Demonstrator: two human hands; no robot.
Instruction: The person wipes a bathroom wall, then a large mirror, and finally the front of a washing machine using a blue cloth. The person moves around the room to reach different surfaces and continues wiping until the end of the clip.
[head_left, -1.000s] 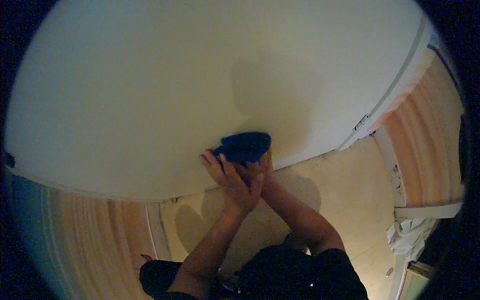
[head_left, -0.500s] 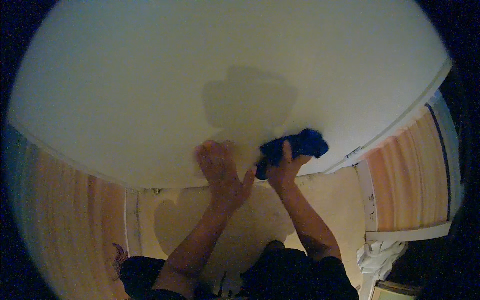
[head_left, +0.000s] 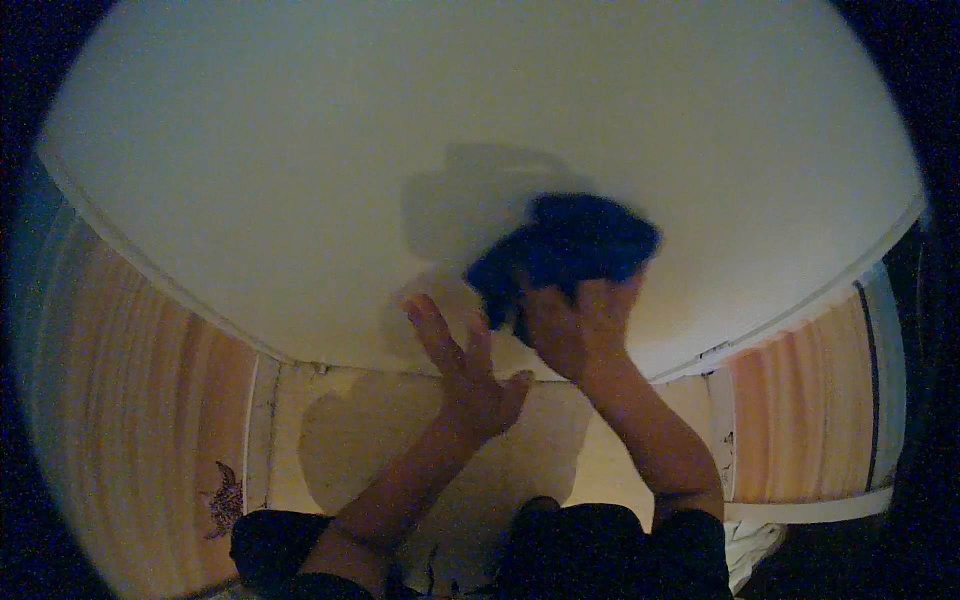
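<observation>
A blue cloth [head_left: 570,240] is bunched in my right hand [head_left: 585,325], lying against a broad white panel [head_left: 300,200]. Fingers of that hand are partly lost in the cloth's folds and a little blurred. To its left, my left hand [head_left: 470,375] has its fingers spread and holds nothing. Its fingertips are over the panel's lower edge, close to the cloth; whether they touch the panel I cannot tell. Shadows of my head and arms fall on the white surface.
Below the panel is a yellowish surface [head_left: 640,440]. Striped orange and beige fabric or panelling [head_left: 160,400] stands at the left, and similar striping [head_left: 805,410] at the right. A pale rail [head_left: 810,508] and white crumpled fabric [head_left: 752,550] lie at lower right.
My right hand has moved up the panel with the blue cloth, which now spreads wider. My left hand has shifted slightly right and down, its fingers now apart. The view has tilted a little.
</observation>
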